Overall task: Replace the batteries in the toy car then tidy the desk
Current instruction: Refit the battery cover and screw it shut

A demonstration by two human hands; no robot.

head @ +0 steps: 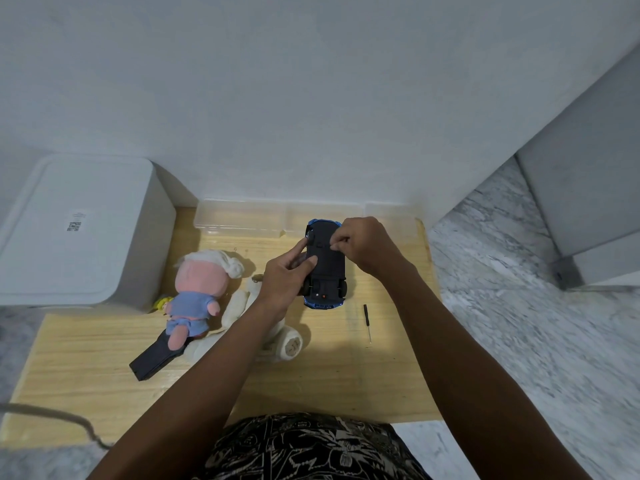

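Note:
A blue toy car (325, 268) lies upside down on the wooden desk (86, 344), its black underside facing up. My left hand (287, 278) holds the car's left side, thumb on the underside and index finger stretched toward a front wheel. My right hand (363, 245) rests over the car's front right part, its fingertips pinched together on the underside; what they pinch is hidden. A small black screwdriver (367, 322) lies on the desk to the right of the car.
A pink-faced plush doll (197, 289) and a white plush toy (277, 337) lie left of the car, with a black flat remote-like object (152, 358) under them. A clear plastic box (242, 218) stands at the back edge. A white bin (79, 230) sits at the left.

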